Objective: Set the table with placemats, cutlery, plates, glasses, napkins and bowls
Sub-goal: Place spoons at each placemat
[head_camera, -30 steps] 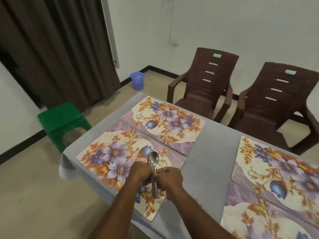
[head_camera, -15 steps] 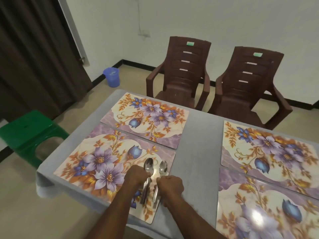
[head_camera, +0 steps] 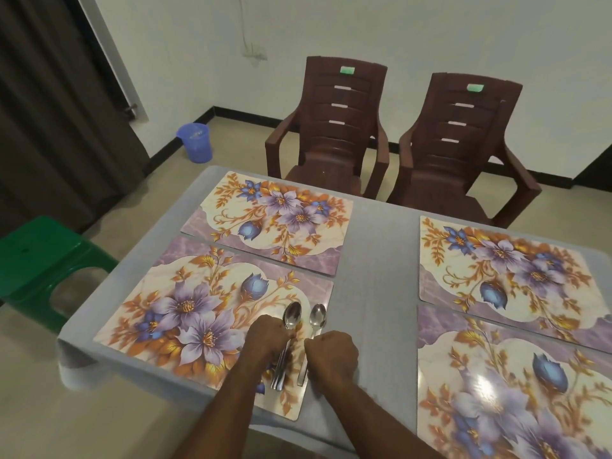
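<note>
From the head camera, looking down at a grey-clothed table laid with four floral placemats. On the near-left placemat, at its right end, lie metal spoons side by side, long axes running from the person toward the far edge, bowls pointing away. The left hand curls around a small bunch of spoons, whose handles fan out below the fist. The right hand pinches the handle of a single spoon just to the right, parallel to the bunch and close beside it. Two brown plastic chairs stand beyond the table; a green stool sits to the left.
</note>
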